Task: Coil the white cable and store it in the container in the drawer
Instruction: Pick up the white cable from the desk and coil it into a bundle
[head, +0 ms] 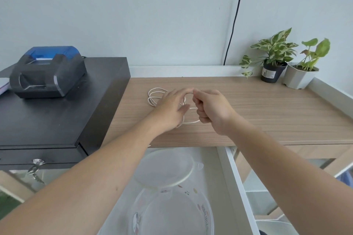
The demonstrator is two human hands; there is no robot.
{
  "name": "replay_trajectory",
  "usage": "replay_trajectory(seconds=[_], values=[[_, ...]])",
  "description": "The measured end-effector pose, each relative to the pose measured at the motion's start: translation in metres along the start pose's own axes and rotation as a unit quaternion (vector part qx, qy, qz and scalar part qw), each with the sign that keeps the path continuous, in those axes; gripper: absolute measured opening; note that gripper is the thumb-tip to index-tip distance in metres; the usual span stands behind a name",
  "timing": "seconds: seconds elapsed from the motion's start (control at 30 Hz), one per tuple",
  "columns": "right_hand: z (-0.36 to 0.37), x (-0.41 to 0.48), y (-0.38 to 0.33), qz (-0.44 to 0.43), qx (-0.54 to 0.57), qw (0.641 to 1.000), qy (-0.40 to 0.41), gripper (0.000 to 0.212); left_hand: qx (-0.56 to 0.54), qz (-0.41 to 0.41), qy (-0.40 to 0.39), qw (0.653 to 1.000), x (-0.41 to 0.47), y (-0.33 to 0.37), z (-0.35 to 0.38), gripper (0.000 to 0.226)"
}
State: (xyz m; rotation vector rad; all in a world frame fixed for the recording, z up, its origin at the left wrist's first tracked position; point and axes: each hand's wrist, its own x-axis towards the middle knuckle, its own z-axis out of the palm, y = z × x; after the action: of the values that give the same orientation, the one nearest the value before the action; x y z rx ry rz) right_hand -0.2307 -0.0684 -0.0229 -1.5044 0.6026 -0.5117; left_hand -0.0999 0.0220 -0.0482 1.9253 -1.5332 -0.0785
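The white cable lies in loose loops on the wooden desk top, partly hidden under my hands. My left hand rests over the loops with fingers spread, and one strand passes under its fingertips. My right hand is closed in a fist, pinching a strand of the cable that curves out below it. Below the desk edge the white drawer is pulled out. Inside it stand a clear round container and its clear lid lying beside it.
A black cabinet with a dark receipt printer on it stands to the left. Two potted plants sit at the desk's back right corner. A black wire runs down the wall.
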Motion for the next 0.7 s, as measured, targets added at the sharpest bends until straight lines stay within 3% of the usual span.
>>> replay_trajectory(seconds=[0.07, 0.17, 0.3, 0.4, 0.53, 0.6, 0.63, 0.7], values=[[-0.001, -0.005, -0.006, 0.004, 0.03, 0.999, -0.027, 0.043, -0.058, -0.011, 0.014, 0.998, 0.005, -0.002, -0.001, 0.021], [-0.007, -0.014, -0.012, 0.055, 0.094, 0.989, -0.103, 0.038, -0.102, -0.035, 0.071, 0.992, 0.009, -0.007, 0.001, 0.031], [-0.008, -0.026, -0.032, 0.11, 0.258, 0.918, -0.281, 0.021, -0.12, -0.032, 0.128, 0.984, 0.011, 0.003, 0.003, 0.034], [0.001, -0.028, -0.054, 0.052, 0.341, 0.88, -0.326, 0.021, -0.104, -0.018, 0.117, 0.988, 0.002, 0.014, 0.007, 0.042], [-0.001, -0.02, -0.087, -0.067, 0.329, 0.886, -0.319, 0.027, -0.096, 0.047, 0.174, 0.979, -0.016, 0.023, 0.012, 0.022], [-0.008, -0.009, -0.1, -0.136, 0.291, 0.905, -0.278, 0.028, -0.073, 0.052, 0.181, 0.979, -0.022, 0.025, 0.013, 0.022], [-0.012, -0.002, -0.104, -0.184, 0.242, 0.923, -0.235, 0.028, -0.052, 0.052, 0.169, 0.983, -0.025, 0.026, 0.011, 0.021], [-0.02, 0.013, -0.107, -0.293, 0.032, 0.951, -0.099, 0.027, 0.004, 0.055, 0.148, 0.987, -0.031, 0.034, 0.004, 0.019]])
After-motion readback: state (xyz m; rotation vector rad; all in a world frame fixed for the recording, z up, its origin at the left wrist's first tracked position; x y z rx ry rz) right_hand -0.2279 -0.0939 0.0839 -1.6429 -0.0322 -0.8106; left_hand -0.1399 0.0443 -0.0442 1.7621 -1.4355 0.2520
